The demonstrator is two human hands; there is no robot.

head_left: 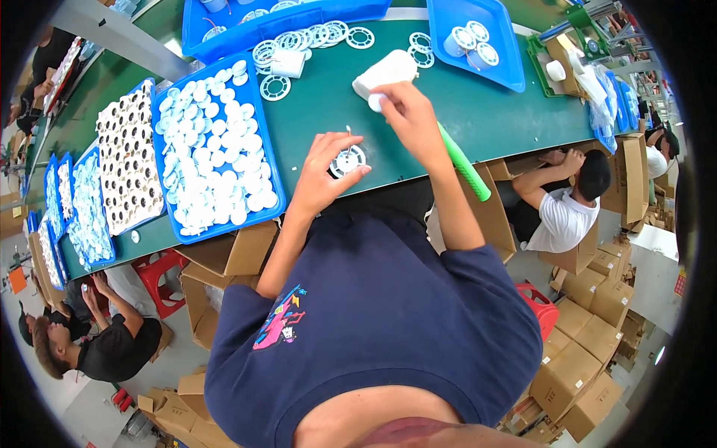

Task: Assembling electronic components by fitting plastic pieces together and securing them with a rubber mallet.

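On the green tabletop, my left hand [323,173] curls round a white slotted disc [348,161], thumb at its near edge and fingers over its far edge. A thin stem stands up near the disc's middle. My right hand [412,119] pinches a small white round cap [376,103] in front of a white block-like bundle [388,71]; what the bundle is made of I cannot tell. Beside my right forearm lies a bright green tube-shaped handle [464,166], partly hidden by the arm.
To the left, a blue tray [278,179] holds many white round pieces, next to an egg-carton-like tray [128,160] with dark-centred parts. Several white rings [360,38] and a white cylinder [287,64] lie ahead. A blue tray [509,73] stands far right. Co-workers [571,198] sit either side.
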